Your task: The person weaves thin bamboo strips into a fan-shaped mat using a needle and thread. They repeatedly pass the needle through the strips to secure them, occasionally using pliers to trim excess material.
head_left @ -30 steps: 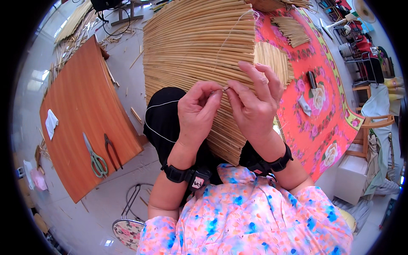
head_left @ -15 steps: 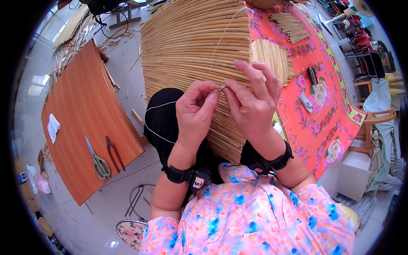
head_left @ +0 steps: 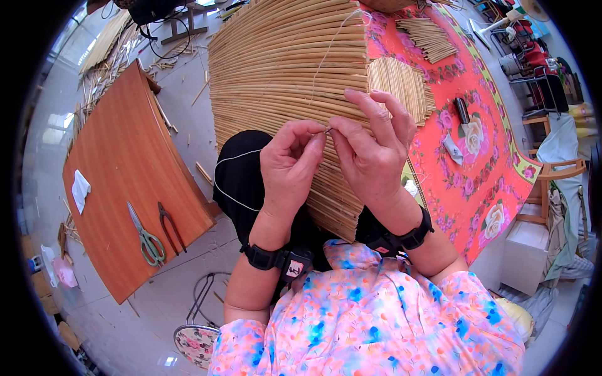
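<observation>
A stiff mat of straw-coloured reed stalks, laid side by side, leans over my lap. Above its lower half, my left hand and my right hand meet fingertip to fingertip. Both pinch a tiny thin dark piece, needle-like but too small to make out surely. The right hand's outer fingers are raised. A white thread loops over my dark-clothed left knee and passes behind my left hand and wrist. More white thread trails across the upper right of the mat.
On the left, a brown wooden board bears green-handled scissors, dark pliers and a white cloth. To the right, a red floral cloth carries reed bundles, a dark cylinder and a crumpled white packet. A stool stands lower left.
My hands keep the same pinch, with only a slight shift at the fingertips. The whole view has moved very slightly; nothing else visibly differs.
</observation>
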The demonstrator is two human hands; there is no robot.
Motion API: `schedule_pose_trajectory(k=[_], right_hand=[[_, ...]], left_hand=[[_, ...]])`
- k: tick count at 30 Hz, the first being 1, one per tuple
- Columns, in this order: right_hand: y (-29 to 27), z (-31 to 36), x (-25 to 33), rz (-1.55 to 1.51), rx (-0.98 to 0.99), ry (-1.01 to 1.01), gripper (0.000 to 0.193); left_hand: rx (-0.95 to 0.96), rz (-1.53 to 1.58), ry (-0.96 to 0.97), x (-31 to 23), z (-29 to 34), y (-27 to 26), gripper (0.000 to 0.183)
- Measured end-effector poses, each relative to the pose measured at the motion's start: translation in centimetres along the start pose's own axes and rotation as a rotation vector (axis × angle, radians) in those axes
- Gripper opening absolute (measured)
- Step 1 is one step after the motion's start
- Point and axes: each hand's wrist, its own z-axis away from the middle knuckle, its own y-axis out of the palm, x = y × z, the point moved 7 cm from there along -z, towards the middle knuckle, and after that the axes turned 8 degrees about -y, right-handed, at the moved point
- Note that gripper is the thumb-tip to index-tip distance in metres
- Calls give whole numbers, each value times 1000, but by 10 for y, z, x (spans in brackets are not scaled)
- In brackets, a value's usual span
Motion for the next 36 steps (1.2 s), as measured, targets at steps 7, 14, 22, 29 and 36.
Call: schedule_pose_trajectory(k=[7,14,22,29,36], right_hand=[[3,3,-2,-22,-35,-28,15],[3,3,-3,-26,-42,-24,15],[-2,4,1,-23,-110,-82,19],[-10,5,10,-191,-133,-141,22],[-18,1,13,-352,-76,-164,20]], left_hand=[[5,-16,7,0,0,1,13],[3,-3,-5,0,0,1,12],[-46,1,-52,1,1,-3,10],[-7,67,-43,-10,10,-2,8],[159,136,-85,-17,25,8,11]])
